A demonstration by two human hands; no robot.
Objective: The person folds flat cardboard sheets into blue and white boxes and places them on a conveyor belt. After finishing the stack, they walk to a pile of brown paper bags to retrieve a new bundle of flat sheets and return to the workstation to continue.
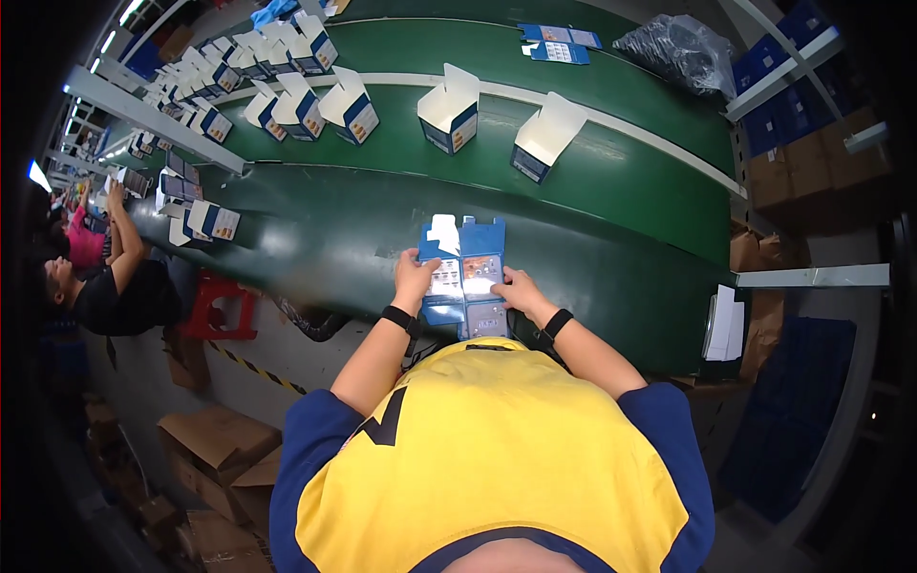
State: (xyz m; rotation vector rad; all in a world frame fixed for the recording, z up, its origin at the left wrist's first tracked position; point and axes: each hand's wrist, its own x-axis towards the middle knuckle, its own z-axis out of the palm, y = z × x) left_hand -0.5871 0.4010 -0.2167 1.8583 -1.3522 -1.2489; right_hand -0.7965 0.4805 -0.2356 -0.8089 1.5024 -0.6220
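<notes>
Head view, looking straight down: the long dark-green conveyor belt (611,181) sweeps across the whole scene beyond the grip, curving away to the upper left, with a pale stripe running along its length. On it, well beyond the hands, stands a row of open white-and-blue cardboard boxes (449,113), flaps up, strung out toward the far left. Up to the right of the grip sits a crumpled black plastic bag (676,46), and just left of that lie some flat blue printed cards (559,43). Down to the left of the grip, below the belt's near edge, there's a red plastic stool (222,307), and lower still a heap of brown corrugated cartons (222,447) on the floor. Far out to the left, another person in a dark top (119,286) is at the same belt.

Now the centre: a flattened blue-and-white printed carton blank (463,277) lies on the near edge of the belt, right in front of the yellow-and-blue shirt (497,449). The left hand (414,280) is closed on the blank's left edge, thumb on top. The right hand (521,289) pinches its right edge, fingers curled onto the face. Both wrists carry black bands, and the blank sits squarely between the two grips.
</notes>
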